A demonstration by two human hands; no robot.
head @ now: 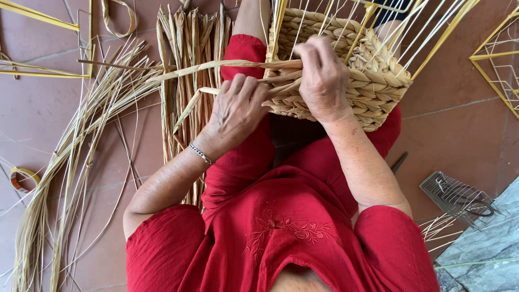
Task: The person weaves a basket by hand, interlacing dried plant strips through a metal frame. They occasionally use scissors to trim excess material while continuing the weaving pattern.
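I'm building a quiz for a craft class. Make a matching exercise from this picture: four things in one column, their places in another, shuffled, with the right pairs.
Things:
1. woven basket
2. loose straw bundle
3. metal wire grid
4. bracelet

Places:
a. on the left wrist
b. on the floor, lower right
c. on the lap, under both hands
d. spread over the floor, left

Pairs: 1-c, 2-d, 3-b, 4-a
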